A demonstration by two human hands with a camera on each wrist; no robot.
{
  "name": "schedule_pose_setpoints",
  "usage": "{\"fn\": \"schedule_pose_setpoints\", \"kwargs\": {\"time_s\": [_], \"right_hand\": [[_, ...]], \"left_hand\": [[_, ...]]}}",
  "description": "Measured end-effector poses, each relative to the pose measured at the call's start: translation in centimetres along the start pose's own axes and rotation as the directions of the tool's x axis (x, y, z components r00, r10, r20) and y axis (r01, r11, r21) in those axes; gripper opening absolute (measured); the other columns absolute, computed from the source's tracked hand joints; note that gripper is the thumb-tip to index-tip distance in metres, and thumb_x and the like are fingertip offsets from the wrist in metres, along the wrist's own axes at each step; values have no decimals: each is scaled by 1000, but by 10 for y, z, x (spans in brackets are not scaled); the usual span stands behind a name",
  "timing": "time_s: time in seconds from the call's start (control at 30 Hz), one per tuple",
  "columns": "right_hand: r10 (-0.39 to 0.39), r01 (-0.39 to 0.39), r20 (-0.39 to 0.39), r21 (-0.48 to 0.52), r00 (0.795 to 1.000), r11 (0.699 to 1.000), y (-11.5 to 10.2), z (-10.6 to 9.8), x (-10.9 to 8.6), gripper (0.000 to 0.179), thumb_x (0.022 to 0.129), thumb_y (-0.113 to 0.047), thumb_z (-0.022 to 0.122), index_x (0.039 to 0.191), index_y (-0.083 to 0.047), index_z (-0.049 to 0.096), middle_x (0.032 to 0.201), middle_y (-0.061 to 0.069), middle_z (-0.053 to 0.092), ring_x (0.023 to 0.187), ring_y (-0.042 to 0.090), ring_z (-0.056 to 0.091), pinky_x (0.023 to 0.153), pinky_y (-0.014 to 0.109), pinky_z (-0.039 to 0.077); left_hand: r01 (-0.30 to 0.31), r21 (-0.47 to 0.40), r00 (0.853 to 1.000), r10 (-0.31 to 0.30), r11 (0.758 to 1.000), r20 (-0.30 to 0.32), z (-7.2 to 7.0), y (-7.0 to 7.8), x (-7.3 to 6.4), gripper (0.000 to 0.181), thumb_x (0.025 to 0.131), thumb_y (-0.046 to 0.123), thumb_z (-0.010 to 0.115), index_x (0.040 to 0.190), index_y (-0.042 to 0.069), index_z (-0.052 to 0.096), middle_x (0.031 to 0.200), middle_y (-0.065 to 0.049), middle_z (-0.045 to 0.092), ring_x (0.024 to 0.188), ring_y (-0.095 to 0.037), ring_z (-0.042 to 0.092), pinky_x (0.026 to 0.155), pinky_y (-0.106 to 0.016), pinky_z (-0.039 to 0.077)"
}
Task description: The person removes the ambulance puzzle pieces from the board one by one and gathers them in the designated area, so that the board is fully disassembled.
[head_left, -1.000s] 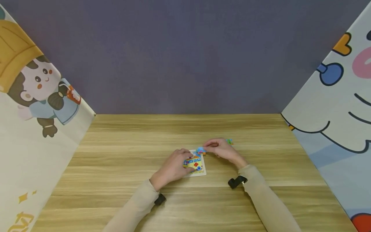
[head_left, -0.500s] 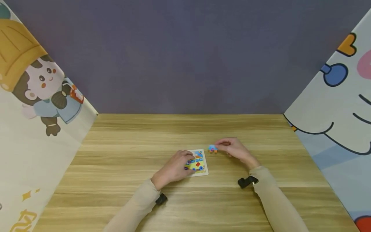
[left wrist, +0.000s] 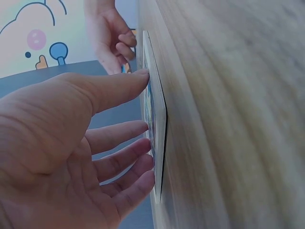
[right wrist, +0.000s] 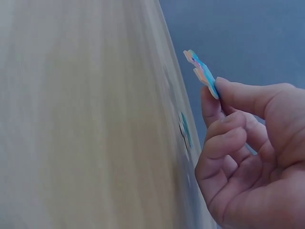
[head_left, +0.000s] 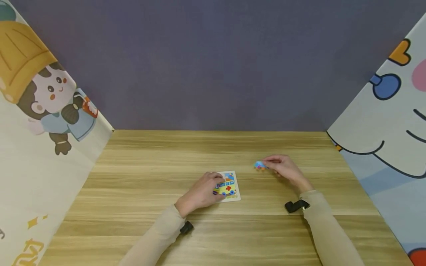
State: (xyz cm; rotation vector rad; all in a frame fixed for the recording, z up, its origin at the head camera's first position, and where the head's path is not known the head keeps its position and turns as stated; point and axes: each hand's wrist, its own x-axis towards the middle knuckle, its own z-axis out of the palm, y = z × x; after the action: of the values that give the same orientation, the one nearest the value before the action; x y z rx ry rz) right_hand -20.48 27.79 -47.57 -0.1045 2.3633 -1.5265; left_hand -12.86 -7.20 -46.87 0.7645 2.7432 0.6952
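Observation:
My left hand [head_left: 203, 192] rests on a small square puzzle board [head_left: 237, 193] with a pale frame and a yellow ambulance picture. In the left wrist view the thumb and relaxed fingers [left wrist: 121, 162] reach its face with their tips. The hand covers the board's left part. Off to the right, my right hand [head_left: 286, 170] pinches a blue and orange puzzle piece [head_left: 259, 165] between thumb and forefinger. The right wrist view shows this puzzle piece [right wrist: 202, 71] raised off the table, its other fingers curled below.
Another puzzle piece [right wrist: 185, 128], greenish, lies on the wooden table [head_left: 186, 147] near the right hand; the head view has it hidden behind that hand. A dark panel [head_left: 213, 66] rises at the table's back, with cartoon-printed panels at both sides.
The right hand has carried its puzzle piece from the board's upper right corner away to the right, over where the greenish piece lay in view. The left hand has stayed on the board.

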Motion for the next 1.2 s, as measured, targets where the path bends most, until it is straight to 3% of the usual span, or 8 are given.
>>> {"fn": "schedule_pose_setpoints", "kwargs": {"time_s": [0.27,0.63,0.8,0.97,1.07,1.2], "right_hand": [[14,-13,-67,18,998,1000,9,-19,-1,49,108,-29,65,144,4,61,80,-4,60,60,9,42,54,27,42],[35,-47,-176,-61,984,997,22,-41,-2,49,108,-29,64,143,5,61,79,-6,59,61,6,45,54,24,43],[33,-57,-195,-121,980,991,25,-45,-2,47,108,-30,63,142,3,63,102,-5,69,69,3,52,59,24,49],[22,-57,-208,-164,978,985,28,-46,0,44,108,-27,65,139,3,66,121,12,73,67,4,52,56,24,48],[1,-46,-217,-205,976,978,27,-45,1,42,107,-27,65,136,4,68,127,22,72,78,12,60,62,23,49],[-51,-15,-224,-285,973,958,27,-42,2,39,108,-27,64,131,4,72,134,28,69,114,36,67,89,35,56]], "left_hand": [[-7,-1,1000,7,1000,8,0,-2,-1,58,95,34,81,145,8,66,155,-11,58,146,-31,50,125,-49,41],[-5,-22,999,6,1000,48,-2,-2,-3,65,94,37,82,149,9,62,159,-11,54,152,-35,44,130,-52,34],[-27,-14,999,28,1000,42,-3,-3,-3,69,90,36,86,148,8,62,157,-11,56,149,-34,47,127,-50,39],[-37,-2,998,37,999,47,-3,-4,-2,71,89,37,88,148,8,63,157,-10,56,148,-33,48,127,-49,40],[-36,1,998,36,999,49,-2,-4,-2,71,89,37,88,148,8,63,157,-10,56,148,-32,49,126,-48,41],[-29,4,998,29,1000,49,-2,-4,-2,70,89,37,88,147,8,63,157,-10,55,149,-33,48,127,-49,39]]}}
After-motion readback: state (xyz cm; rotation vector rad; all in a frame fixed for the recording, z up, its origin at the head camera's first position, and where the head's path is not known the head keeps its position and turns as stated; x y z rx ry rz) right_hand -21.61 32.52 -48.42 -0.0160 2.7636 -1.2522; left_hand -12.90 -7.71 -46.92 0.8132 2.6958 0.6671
